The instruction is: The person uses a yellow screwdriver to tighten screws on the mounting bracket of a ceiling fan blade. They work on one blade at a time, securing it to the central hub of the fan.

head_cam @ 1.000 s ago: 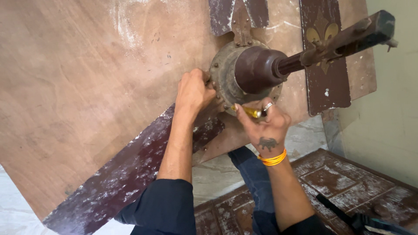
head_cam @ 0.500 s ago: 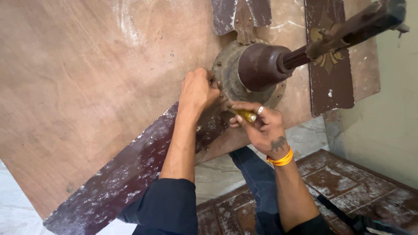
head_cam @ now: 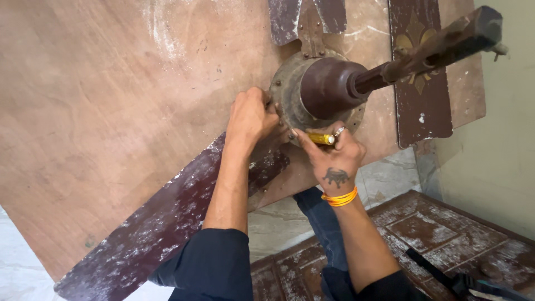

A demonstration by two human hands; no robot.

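Note:
A rusty ceiling fan motor with a brown cap and down rod lies on a plywood board. My left hand presses on the motor's left rim, where a dusty maroon blade joins it. My right hand grips a yellow-handled screwdriver, its tip pointed at the joint below the motor. An orange band circles my right wrist.
Another maroon blade with gold ornament lies right of the motor, and blade stubs show at the top. A worn brown panelled door lies under my legs. A pale green wall stands at right.
My right hand has shifted slightly left and up with the screwdriver, toward the blade joint. My left hand stays on the motor rim. The camera view has moved a little.

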